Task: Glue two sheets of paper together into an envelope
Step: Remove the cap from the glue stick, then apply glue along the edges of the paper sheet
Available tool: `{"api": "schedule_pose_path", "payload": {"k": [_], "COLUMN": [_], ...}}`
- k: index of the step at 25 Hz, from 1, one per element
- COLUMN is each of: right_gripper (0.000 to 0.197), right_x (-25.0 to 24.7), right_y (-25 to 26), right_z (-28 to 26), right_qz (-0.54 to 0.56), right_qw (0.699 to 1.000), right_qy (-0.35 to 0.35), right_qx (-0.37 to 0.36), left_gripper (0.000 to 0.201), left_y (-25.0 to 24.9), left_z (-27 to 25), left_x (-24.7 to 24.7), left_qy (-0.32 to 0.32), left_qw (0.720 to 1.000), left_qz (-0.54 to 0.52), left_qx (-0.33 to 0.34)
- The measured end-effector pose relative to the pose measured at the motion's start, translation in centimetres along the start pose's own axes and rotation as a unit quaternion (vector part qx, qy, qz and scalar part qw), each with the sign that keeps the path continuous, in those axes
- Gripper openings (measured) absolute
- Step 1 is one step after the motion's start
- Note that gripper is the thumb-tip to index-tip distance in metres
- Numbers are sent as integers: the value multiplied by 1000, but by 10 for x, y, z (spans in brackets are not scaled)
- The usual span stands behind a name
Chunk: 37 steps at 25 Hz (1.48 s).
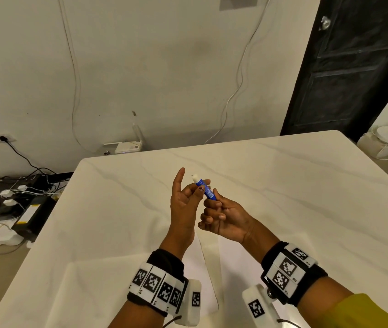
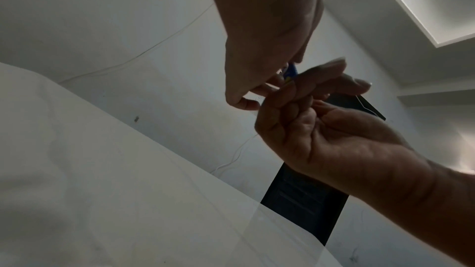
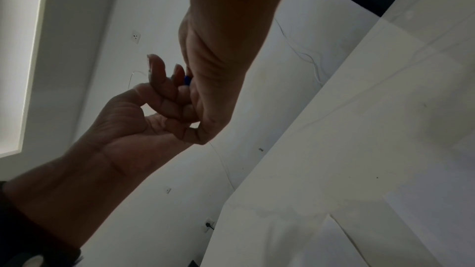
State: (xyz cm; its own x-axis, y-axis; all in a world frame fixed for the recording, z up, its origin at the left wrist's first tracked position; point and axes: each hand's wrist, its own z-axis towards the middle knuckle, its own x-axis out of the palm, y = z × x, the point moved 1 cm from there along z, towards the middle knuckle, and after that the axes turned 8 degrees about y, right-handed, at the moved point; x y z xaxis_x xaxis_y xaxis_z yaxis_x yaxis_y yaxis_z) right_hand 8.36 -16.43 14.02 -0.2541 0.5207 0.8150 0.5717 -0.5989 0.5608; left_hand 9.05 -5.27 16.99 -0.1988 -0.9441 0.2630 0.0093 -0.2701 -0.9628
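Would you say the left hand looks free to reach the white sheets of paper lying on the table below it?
Probably not yet: the left hand pinches the blue glue stick; nothing blocks the white paper sheets.

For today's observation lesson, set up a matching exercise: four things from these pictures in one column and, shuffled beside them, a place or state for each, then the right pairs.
Things:
1. glue stick
2. paper sheets
3. left hand
4. door

States:
A. lying flat on the table
B. dark, behind the table at right
C. held up between both hands, white tip showing
D. index finger pointing up

Pairs: 1-C, 2-A, 3-D, 4-B
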Motion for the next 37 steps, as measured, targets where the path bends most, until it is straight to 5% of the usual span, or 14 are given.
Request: {"api": "schedule_pose_path", "payload": {"k": [4, 11, 17, 21, 25, 28, 32, 34, 37], "right_gripper": [62, 56, 54, 54, 58, 49, 39, 34, 31], "right_x": [-1, -5, -3, -4, -19, -54, -101, -104, -112], "right_y": [-1, -3, -4, -3, -3, -19, -43, -48, -66], "right_z": [-1, -3, -6, -10, -12, -23, -45, -50, -48], "right_qz": [-2, -6, -9, 4, -17, -57, -221, -334, -454], "right_qw": [1000, 1000, 1000, 1000, 998, 977, 903, 862, 818], "right_qy": [-15, -12, -6, 2, -60, -205, -366, -381, -348], "right_qx": [6, 9, 17, 15, -13, -15, -22, -28, 54], "left_gripper": [62, 64, 77, 67, 84, 104, 118, 131, 146], "left_y": [-2, 0, 4, -1, 5, 37, 94, 113, 129], "left_z": [5, 1, 4, 4, 5, 0, -31, -47, -58], "left_x": [1, -5, -8, -9, -19, -50, -97, -110, -121], "left_qy": [-38, 85, -1, 69, 163, 195, 278, 325, 367], "left_qw": [999, 996, 999, 997, 976, 908, 673, 618, 570], "left_qz": [-3, -8, -26, -8, 109, 331, 627, 647, 659], "left_qx": [3, -19, -37, -44, -94, -166, -277, -307, -326]}}
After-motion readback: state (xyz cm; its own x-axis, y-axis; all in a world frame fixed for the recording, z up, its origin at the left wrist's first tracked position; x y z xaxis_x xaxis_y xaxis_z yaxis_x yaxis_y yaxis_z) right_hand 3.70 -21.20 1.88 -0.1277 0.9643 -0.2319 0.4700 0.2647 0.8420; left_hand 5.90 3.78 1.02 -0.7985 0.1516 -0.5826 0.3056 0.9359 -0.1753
